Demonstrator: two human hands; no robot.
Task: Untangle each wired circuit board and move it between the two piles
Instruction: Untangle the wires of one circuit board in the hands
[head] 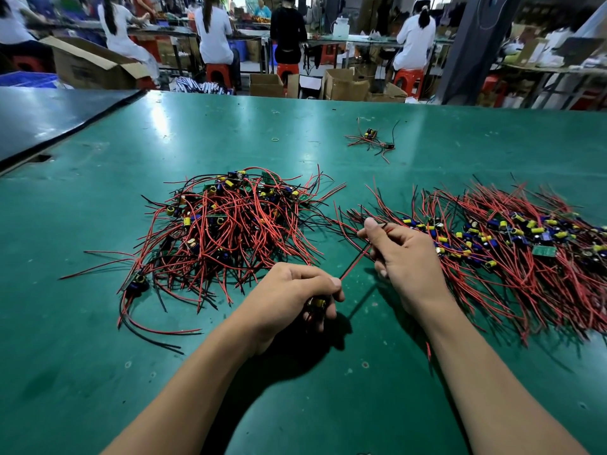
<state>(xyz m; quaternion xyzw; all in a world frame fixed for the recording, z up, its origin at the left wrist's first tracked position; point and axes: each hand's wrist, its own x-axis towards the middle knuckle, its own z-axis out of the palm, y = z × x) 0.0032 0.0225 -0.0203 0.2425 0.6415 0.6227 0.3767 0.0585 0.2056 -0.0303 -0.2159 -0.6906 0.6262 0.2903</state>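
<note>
Item: wired circuit board, gripped in the curled left hand, just right of the tangled pile. Right hand pinches its red wire. Sorted pile, farther right: large. Estimate: roughly half the boards remain.

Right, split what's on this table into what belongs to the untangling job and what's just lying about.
Job in hand:
left hand, gripping a circuit board
right hand, pinching its red wire
tangled pile, on the left
straightened pile, on the right

Lying about:
small clump of boards, far off, apart from both piles
rubber band
cardboard boxes beyond the table
</note>
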